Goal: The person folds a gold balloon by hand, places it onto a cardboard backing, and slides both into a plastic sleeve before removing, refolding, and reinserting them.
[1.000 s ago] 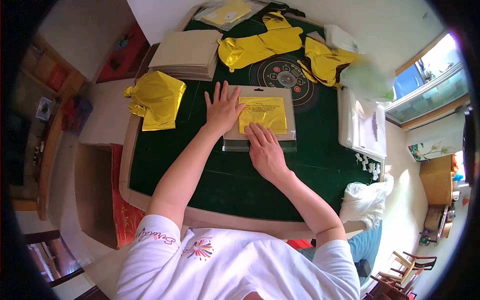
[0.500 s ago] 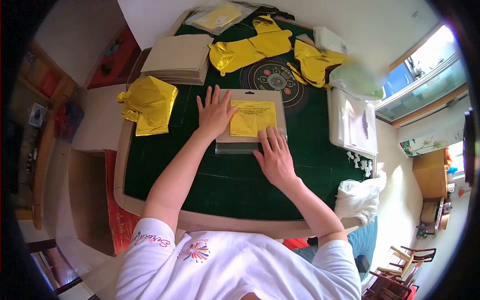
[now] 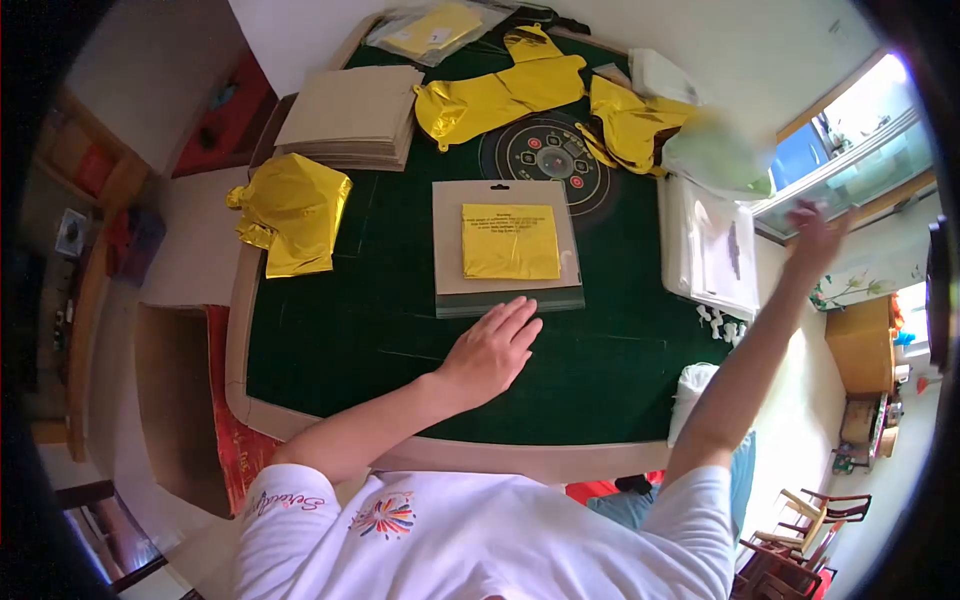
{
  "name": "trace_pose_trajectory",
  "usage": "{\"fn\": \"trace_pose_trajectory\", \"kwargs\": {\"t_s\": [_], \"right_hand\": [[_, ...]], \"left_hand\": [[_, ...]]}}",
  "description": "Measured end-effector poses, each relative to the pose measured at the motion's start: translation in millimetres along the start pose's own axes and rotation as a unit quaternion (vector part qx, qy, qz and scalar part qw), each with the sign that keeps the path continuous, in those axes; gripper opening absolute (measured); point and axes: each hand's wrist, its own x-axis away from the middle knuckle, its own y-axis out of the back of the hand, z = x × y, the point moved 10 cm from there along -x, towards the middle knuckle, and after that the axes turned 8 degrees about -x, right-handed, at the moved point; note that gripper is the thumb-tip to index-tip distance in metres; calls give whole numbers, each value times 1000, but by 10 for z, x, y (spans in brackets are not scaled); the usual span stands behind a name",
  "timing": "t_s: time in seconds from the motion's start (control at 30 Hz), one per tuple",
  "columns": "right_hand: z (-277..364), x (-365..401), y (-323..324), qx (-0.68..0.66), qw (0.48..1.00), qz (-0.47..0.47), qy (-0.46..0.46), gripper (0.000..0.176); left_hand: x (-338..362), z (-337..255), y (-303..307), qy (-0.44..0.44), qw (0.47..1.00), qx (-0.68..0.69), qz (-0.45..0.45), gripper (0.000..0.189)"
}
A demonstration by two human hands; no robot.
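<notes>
A clear plastic bag point(image 3: 510, 306) lies on the green table with a cardboard sheet point(image 3: 450, 240) in it. On the cardboard sits a folded gold foil balloon point(image 3: 510, 258) with printed lines near its top. My left hand point(image 3: 492, 352) rests with fingers stretched out at the bag's lower flap, holding nothing. Raised beyond the table's right side, my right hand point(image 3: 822, 238) is smeared by motion, so its fingers do not show clearly. Nearest to it are a stack of clear bags with a printed sheet point(image 3: 715, 250) and a blurred pale green translucent thing point(image 3: 725, 158).
Cardboard sheets point(image 3: 345, 115) are stacked at the back left, above a crumpled gold balloon point(image 3: 300, 210). More gold balloons point(image 3: 500, 98) lie at the back, beside the round control panel point(image 3: 553, 162). Small white pieces point(image 3: 722, 325) and a white bundle point(image 3: 690, 395) lie at the right edge.
My left hand has moved off the bag's upper left down to its lower flap. My right hand has left the balloon and swung up to the right. The bag now lies uncovered.
</notes>
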Motion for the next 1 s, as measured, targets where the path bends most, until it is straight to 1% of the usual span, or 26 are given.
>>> {"fn": "trace_pose_trajectory", "kwargs": {"t_s": [0.03, 0.07, 0.1, 0.17, 0.2, 0.23, 0.27, 0.3, 0.33, 0.37, 0.4, 0.43, 0.47, 0.5, 0.53, 0.57, 0.6, 0.63, 0.67, 0.7, 0.77, 0.8, 0.87, 0.9, 0.97, 1.0], "right_hand": [[-211, -486, 375, -1, 990, -97, -98, 69], [-604, -866, 676, 5, 978, -150, -143, 69], [-943, -1065, 922, 9, 961, -204, -187, 69], [-1293, -1142, 744, -6, 959, -64, -276, 64], [-942, -915, 325, -31, 963, -33, -264, 56], [-589, -689, -247, -27, 971, 135, -194, 35], [-210, -308, -774, -25, 947, 298, -119, 19], [17, 193, -1050, -20, 928, 298, -223, 29], [217, 715, -1263, 55, 901, 368, -225, 38], [168, 1273, -1396, 54, 820, 508, -258, 38], [399, 1985, -1582, -90, 718, 535, -436, 25], [663, 2293, -1710, 43, 743, 647, -167, 22], [752, 2654, -1725, 73, 713, 670, -192, 24], [617, 2941, -1673, 92, 715, 671, -176, 25], [527, 3082, -1641, 119, 732, 654, -153, 32], [466, 3226, -1627, 119, 731, 654, -154, 32], [410, 3250, -1605, 149, 755, 625, -131, 36], [355, 3243, -1576, 178, 776, 595, -107, 40], [354, 3288, -1579, 169, 784, 593, -74, 51], [372, 3288, -1587, 168, 784, 593, -73, 51], [326, 3307, -1604, 202, 767, 600, -107, 59], [332, 3303, -1630, 202, 767, 600, -106, 59], [193, 3340, -1603, 275, 729, 610, -145, 67], [132, 3369, -1596, 275, 729, 609, -144, 67], [73, 3401, -1618, 177, 782, 580, -143, 71], [132, 3368, -1656, 178, 781, 581, -144, 71]], "left_hand": [[-3, 3, -61, 11, 999, -27, 20, 45], [-40, 10, -116, 20, 998, -55, 36, 51], [-62, -17, -129, 12, 998, -54, 31, 51], [-35, 0, -208, 28, 997, -60, 48, 59], [-50, 2, -241, 29, 997, -60, 47, 59], [-44, 10, -261, 34, 997, -61, 38, 61], [-35, 17, -267, 40, 997, -63, 30, 63], [-36, 9, -266, 43, 996, -63, 35, 63], [-71, -4, -235, 43, 996, -72, 33, 64], [-105, -6, -216, 44, 995, -82, 28, 65], [-120, 2, -221, 46, 995, -82, 29, 65], [-135, 28, -219, 55, 995, -80, 28, 66], [-137, 51, -218, 64, 995, -77, 28, 67], [-134, 75, -246, 65, 994, -77, 29, 67], [-125, 93, -275, 62, 995, -75, 18, 68], [-119, 93, -285, 59, 996, -71, 7, 69], [-123, 90, -285, 59, 996, -71, 7, 69], [-130, 103, -297, 65, 994, -84, 17, 71], [-137, 118, -304, 71, 992, -97, 28, 73], [-154, 123, -284, 71, 992, -98, 28, 73], [-206, 157, -282, 73, 990, -106, 50, 76], [-219, 175, -276, 73, 990, -107, 49, 76], [-221, 243, -259, 90, 991, -92, 37, 80], [-221, 249, -263, 89, 991, -92, 37, 80], [-210, 259, -276, 92, 992, -78, 35, 81], [-201, 261, -291, 92, 992, -78, 36, 81]]}}
